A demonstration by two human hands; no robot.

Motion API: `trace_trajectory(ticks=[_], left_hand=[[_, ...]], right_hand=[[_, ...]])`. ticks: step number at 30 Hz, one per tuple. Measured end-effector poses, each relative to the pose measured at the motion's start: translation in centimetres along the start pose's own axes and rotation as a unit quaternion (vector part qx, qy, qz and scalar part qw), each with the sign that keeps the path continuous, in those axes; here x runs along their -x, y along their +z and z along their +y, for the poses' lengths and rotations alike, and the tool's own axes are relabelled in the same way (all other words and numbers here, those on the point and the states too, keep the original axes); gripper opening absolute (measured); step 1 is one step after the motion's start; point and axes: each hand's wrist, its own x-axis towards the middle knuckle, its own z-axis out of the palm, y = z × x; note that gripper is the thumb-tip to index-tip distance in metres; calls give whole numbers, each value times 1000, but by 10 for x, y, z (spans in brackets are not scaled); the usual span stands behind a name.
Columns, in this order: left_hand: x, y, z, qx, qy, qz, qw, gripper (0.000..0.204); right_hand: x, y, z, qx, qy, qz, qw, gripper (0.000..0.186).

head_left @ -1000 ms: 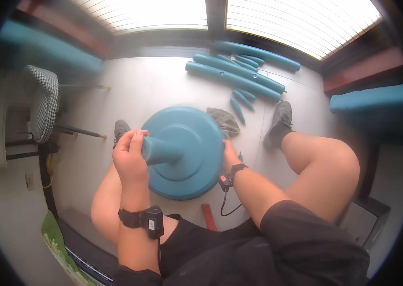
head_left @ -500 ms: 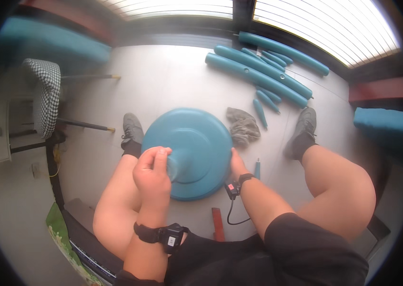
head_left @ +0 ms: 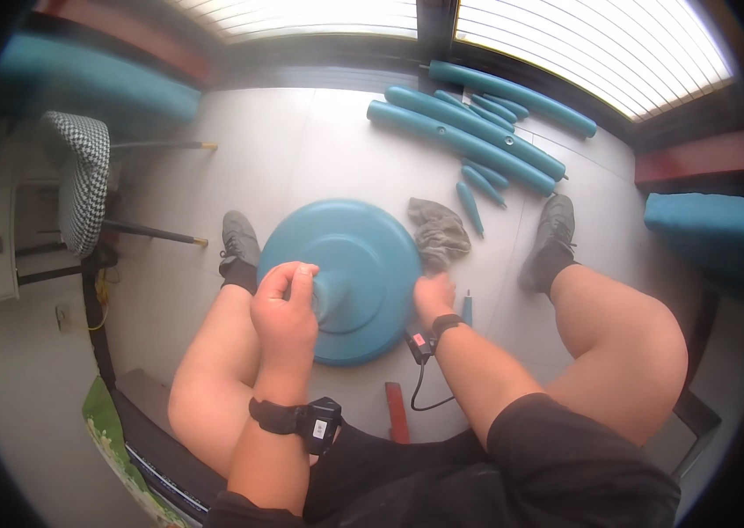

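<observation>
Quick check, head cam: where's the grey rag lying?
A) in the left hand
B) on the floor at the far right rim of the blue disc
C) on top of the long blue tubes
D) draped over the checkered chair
B: the crumpled grey rag lies on the floor against the far right rim of the blue disc, just beyond the right hand; the left hand is closed on the disc's centre stub instead.

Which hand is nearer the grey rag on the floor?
Right. The right hand sits on the disc's rim just below the grey rag; the left hand grips the blue disc's centre stub, farther away.
</observation>
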Motion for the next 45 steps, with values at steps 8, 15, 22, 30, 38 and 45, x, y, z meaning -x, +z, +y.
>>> trace_trajectory(ticks=[8, 15, 22, 30, 38, 45], left_hand=[[0, 6, 17, -77, 52, -81, 992, 14], [-1, 15, 15, -40, -55, -105, 992, 15], [-6, 33, 2, -12, -53, -125, 991, 11], [-24, 49, 11, -104, -44, -90, 989, 15], [-56, 62, 19, -149, 12, -98, 984, 18], [-67, 63, 12, -165, 43, -91, 981, 16]], right_hand=[[-37, -42, -59, 226, -361, 122, 896, 47], [-70, -67, -29, 105, -144, -20, 984, 26], [-90, -121, -28, -3, -207, 131, 969, 15], [-97, -136, -79, -164, -391, 207, 882, 35], [-71, -61, -104, 67, -516, 56, 852, 42], [-82, -31, -141, 189, -511, -13, 838, 56]])
